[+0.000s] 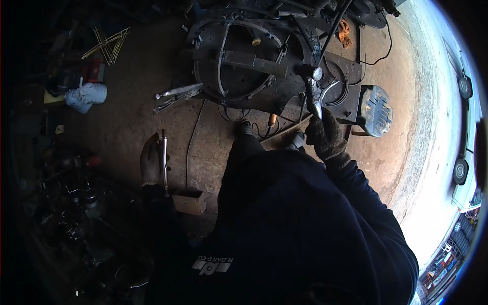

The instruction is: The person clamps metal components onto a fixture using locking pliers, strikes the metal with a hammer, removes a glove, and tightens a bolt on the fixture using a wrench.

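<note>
My left hand (149, 165), in a dark work glove, is at the left, closed around a long, slim metal tool (164, 161). My right hand (328, 136), also gloved, grips a silvery metal tool (314, 96) with a round, shiny end, at the near edge of the dark metal worktable (351, 109). On that table lies a round metal ring frame (220, 56) with flat bars (254, 63) across it. A pair of locking pliers (178, 93) sticks out from the ring's left side.
A stool (377, 111) stands right of the table. Cables and an orange-handled tool (272, 120) hang near my feet. A small box (189, 202) sits on the floor. Thin yellow rods (108, 44) and a pale cloth (86, 96) are at the left; orange cloth (345, 33) lies at the back.
</note>
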A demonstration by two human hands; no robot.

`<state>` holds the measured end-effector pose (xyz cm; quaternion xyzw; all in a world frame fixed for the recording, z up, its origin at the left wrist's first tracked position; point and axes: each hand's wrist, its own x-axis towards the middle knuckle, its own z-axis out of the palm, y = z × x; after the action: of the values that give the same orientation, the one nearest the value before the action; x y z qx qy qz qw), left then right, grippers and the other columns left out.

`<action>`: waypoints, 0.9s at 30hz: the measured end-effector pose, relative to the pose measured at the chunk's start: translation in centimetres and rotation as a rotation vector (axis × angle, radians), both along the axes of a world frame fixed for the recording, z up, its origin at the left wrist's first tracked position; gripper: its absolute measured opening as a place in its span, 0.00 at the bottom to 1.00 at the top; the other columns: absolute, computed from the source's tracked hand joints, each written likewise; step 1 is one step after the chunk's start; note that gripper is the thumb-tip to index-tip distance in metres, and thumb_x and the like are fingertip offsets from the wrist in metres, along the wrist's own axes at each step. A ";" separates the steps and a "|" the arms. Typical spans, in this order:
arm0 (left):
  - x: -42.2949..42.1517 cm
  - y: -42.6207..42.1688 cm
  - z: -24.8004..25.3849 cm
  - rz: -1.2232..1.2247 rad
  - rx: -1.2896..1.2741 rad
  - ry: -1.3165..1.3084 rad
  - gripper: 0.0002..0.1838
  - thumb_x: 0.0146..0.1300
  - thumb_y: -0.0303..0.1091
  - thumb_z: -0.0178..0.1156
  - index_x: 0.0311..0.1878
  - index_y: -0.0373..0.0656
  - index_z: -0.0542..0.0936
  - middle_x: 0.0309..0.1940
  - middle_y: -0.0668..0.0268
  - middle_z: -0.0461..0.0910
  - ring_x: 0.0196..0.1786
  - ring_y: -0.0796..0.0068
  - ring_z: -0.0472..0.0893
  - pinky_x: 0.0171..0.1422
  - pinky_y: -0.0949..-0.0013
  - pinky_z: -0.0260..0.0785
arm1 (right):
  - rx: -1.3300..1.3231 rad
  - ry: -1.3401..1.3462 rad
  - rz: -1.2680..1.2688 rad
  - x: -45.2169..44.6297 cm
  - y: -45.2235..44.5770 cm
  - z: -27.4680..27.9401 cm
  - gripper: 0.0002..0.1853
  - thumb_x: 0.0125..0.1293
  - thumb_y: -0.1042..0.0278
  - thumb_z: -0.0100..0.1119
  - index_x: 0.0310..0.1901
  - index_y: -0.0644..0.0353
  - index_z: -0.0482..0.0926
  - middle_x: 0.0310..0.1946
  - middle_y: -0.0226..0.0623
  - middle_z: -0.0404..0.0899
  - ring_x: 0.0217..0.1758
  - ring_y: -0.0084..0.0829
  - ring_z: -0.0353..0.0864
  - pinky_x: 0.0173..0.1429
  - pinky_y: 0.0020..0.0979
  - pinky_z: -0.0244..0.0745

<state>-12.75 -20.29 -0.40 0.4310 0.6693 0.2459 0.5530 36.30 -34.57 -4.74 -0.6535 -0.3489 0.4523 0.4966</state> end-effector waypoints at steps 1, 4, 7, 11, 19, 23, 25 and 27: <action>-1.5 2.4 0.1 -0.029 0.003 -0.013 0.21 0.81 0.38 0.48 0.72 0.44 0.74 0.41 0.68 0.83 0.35 0.77 0.83 0.29 0.71 0.80 | -0.007 -0.032 0.016 -0.5 0.3 -0.4 0.21 0.79 0.54 0.56 0.62 0.61 0.73 0.31 0.30 0.79 0.32 0.23 0.80 0.37 0.30 0.76; -3.3 9.8 0.2 -0.070 0.159 -0.033 0.25 0.81 0.40 0.49 0.77 0.46 0.67 0.43 0.67 0.82 0.40 0.79 0.82 0.22 0.73 0.78 | -0.019 -0.073 -0.028 -3.1 1.4 0.1 0.22 0.79 0.53 0.56 0.64 0.60 0.72 0.31 0.30 0.79 0.32 0.22 0.79 0.37 0.30 0.75; -2.8 17.4 -1.9 -0.182 0.176 -0.322 0.25 0.81 0.38 0.47 0.78 0.44 0.67 0.46 0.66 0.81 0.42 0.79 0.82 0.29 0.73 0.82 | -0.130 -0.050 -0.126 -6.4 2.3 1.0 0.20 0.79 0.54 0.55 0.61 0.60 0.74 0.32 0.31 0.79 0.31 0.21 0.79 0.35 0.29 0.74; -0.3 24.1 -5.1 -0.459 0.113 -0.482 0.25 0.82 0.33 0.47 0.79 0.43 0.65 0.58 0.64 0.81 0.49 0.77 0.84 0.49 0.74 0.83 | -0.180 -0.290 -0.223 -8.9 2.9 -1.5 0.21 0.78 0.49 0.56 0.59 0.57 0.75 0.27 0.30 0.77 0.24 0.20 0.77 0.25 0.27 0.74; 11.0 27.6 -1.7 -0.757 0.144 -0.144 0.23 0.81 0.27 0.47 0.76 0.41 0.69 0.71 0.58 0.73 0.62 0.69 0.82 0.64 0.70 0.79 | -0.303 -0.263 -0.338 -11.5 4.0 0.3 0.22 0.78 0.48 0.57 0.60 0.57 0.75 0.27 0.31 0.77 0.23 0.21 0.77 0.24 0.27 0.73; 11.5 29.8 -4.8 -0.879 -0.014 -0.384 0.23 0.78 0.23 0.43 0.73 0.39 0.70 0.60 0.58 0.82 0.49 0.69 0.88 0.51 0.71 0.83 | -0.313 -0.053 -0.417 -12.5 4.1 2.0 0.26 0.77 0.47 0.57 0.64 0.59 0.73 0.26 0.32 0.77 0.23 0.23 0.77 0.23 0.27 0.72; 12.1 29.3 -5.1 -0.862 -0.030 -0.470 0.23 0.78 0.24 0.45 0.73 0.39 0.70 0.58 0.57 0.83 0.47 0.70 0.88 0.49 0.72 0.83 | -0.272 -0.002 -0.442 -12.9 3.9 2.5 0.27 0.77 0.46 0.58 0.66 0.59 0.72 0.26 0.33 0.78 0.23 0.23 0.78 0.23 0.27 0.72; 12.3 29.2 -4.8 -0.840 -0.041 -0.553 0.22 0.78 0.25 0.46 0.73 0.38 0.71 0.56 0.57 0.83 0.45 0.70 0.89 0.46 0.73 0.83 | -0.186 0.074 -0.464 -13.3 3.8 2.9 0.29 0.77 0.45 0.57 0.67 0.60 0.71 0.27 0.33 0.78 0.24 0.24 0.78 0.24 0.28 0.72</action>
<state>-0.41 8.95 -5.15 0.5709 0.2711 0.0939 0.7693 23.00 -30.78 -1.80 -0.7420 -0.1282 0.3799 0.5373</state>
